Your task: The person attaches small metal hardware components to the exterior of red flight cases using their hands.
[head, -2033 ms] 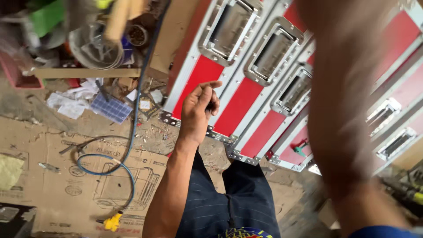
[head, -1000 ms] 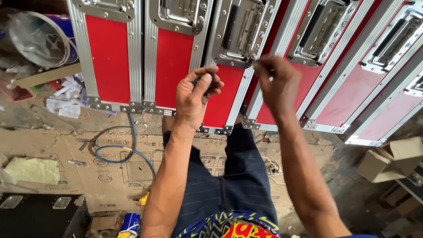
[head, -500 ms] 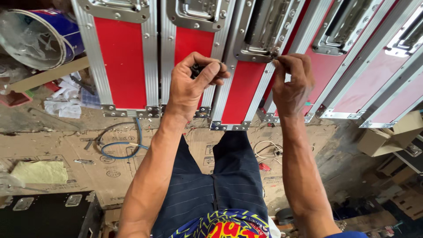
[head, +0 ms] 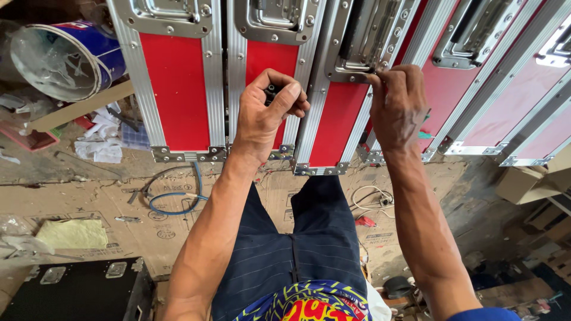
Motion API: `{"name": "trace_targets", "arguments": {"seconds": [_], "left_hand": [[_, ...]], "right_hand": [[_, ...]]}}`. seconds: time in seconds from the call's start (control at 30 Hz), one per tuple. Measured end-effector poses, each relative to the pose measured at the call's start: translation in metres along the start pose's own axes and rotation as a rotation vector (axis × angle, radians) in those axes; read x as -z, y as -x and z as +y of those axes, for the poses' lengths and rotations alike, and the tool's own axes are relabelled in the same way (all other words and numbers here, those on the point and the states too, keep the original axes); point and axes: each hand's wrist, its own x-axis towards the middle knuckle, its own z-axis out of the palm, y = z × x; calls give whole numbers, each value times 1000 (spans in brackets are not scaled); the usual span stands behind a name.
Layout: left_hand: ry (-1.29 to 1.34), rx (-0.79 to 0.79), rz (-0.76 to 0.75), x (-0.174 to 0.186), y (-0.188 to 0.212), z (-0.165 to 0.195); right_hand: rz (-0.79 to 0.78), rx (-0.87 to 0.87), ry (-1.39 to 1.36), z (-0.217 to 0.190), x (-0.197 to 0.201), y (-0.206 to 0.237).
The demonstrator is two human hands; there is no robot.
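Several red flight cases with ribbed aluminium edges stand upright in a row ahead of me; the middle one (head: 332,128) carries a recessed metal handle plate (head: 366,41). My right hand (head: 399,107) pinches something small at the lower corner of that plate; what it pinches is hidden by the fingers. My left hand (head: 270,110) is closed around a small dark object (head: 272,91) in front of the case edge, most of it covered by the fist.
Flattened cardboard (head: 107,208) covers the floor. A coiled blue hose (head: 175,199) lies at left, a blue and white bucket (head: 65,56) on its side at upper left, a black case (head: 71,291) at lower left, cardboard boxes (head: 526,181) at right.
The view swung from the littered floor onto the row of cases. My right hand came up to the handle plate and my left fist rose beside it; both now sit closer to the cases.
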Motion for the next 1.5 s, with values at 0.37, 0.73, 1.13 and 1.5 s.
{"name": "trace_targets", "arguments": {"seconds": [0.37,0.73,1.13,1.5], "left_hand": [[29,63,28,-21,-7,-18],[3,73,35,-34,-13,-30],[27,103,53,-33,-9,-34],[13,100,58,-33,-6,-38]], "right_hand": [[-56,-171,192,13,-31,11],[-217,15,-14,24,-6,11],[-190,55,176,28,-11,18],[-198,116,187,42,-17,20]]}}
